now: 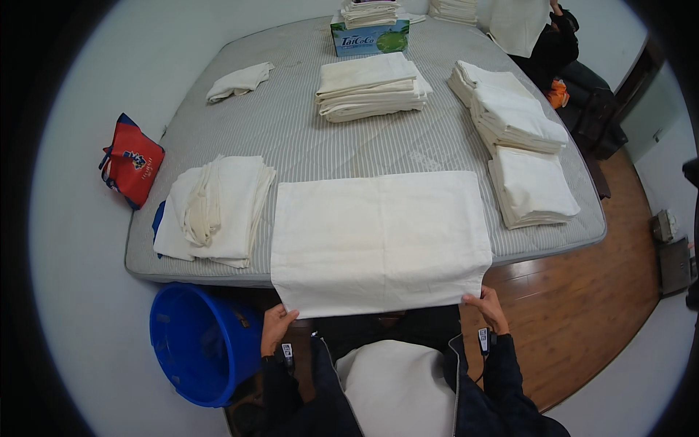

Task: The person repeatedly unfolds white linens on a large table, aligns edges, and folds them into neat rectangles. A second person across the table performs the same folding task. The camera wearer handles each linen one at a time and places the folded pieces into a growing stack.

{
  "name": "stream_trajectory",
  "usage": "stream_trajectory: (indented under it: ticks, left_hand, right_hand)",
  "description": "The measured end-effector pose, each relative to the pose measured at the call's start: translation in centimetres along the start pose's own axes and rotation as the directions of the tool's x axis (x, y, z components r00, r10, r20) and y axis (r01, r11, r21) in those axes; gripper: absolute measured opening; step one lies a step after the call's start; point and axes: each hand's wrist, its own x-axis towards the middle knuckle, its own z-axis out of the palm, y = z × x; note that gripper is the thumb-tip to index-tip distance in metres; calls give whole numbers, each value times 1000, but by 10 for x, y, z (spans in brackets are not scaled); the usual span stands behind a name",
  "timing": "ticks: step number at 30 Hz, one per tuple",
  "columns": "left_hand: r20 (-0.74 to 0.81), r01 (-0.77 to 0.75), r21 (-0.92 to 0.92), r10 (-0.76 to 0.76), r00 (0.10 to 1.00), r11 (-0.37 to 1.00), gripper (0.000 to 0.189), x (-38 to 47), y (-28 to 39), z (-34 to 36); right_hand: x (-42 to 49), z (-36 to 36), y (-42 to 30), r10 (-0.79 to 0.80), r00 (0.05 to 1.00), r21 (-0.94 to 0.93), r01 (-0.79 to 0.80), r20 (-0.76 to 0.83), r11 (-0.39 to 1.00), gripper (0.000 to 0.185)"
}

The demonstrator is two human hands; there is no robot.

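A white rectangular cloth (382,240) lies spread on the near edge of a striped mattress (371,147), its front part hanging past the edge towards me. At its near left corner my left hand (278,326) pinches the hem between thumb and fingers. My right hand (489,307) grips the near right corner the same way. The cloth shows a faint crease down its middle. To its left is a pile of white cloths (240,213) with a crumpled cream cloth (203,210) on top. To its right sits a neat stack of folded cloths (538,188).
Further stacks (371,90) (513,104) and a loose cloth (240,82) lie farther back, near a TaiCoCo carton (357,42). A red bag (136,164) leans at the left wall. A blue bucket (191,344) stands below the mattress. Another person (554,49) holds up a cloth at the far right.
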Motion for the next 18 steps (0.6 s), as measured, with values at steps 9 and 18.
stream_trajectory:
  ticks: [9, 18]
  left_hand:
    - [-133, -212, -192, 189, 973, 958, 24, -90, 100, -3]
    - [63, -276, 183, 269, 961, 943, 31, -117, 152, 2]
  right_hand:
    - [-86, 2, -73, -229, 942, 162, 273, -245, 948, 23]
    - [-112, 2, -118, -327, 935, -204, 297, -134, 933, 20]
